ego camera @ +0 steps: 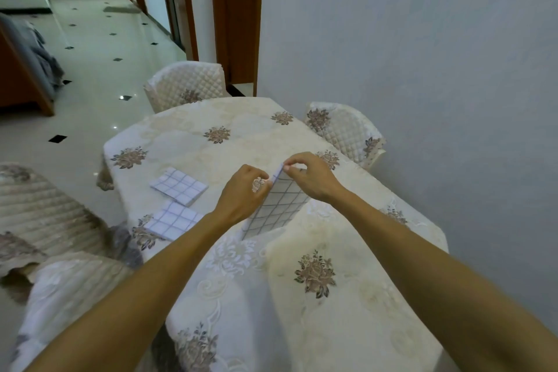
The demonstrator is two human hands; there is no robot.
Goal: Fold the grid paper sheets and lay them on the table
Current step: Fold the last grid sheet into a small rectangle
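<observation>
Bare forearms (157,275), left hand (241,195), right hand (312,178)

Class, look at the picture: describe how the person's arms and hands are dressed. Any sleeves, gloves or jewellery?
Both forearms are bare to the frame's edge: no sleeves show. The left hand and right hand wear no gloves, and no watch, bracelet or ring is visible.

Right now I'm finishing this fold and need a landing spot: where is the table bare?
Bare: the far end of the table, between the held sheet and the far chair; also the near right corner. Crowded: the left edge, where the far folded sheet and near folded sheet lie beside the left hand.
</observation>
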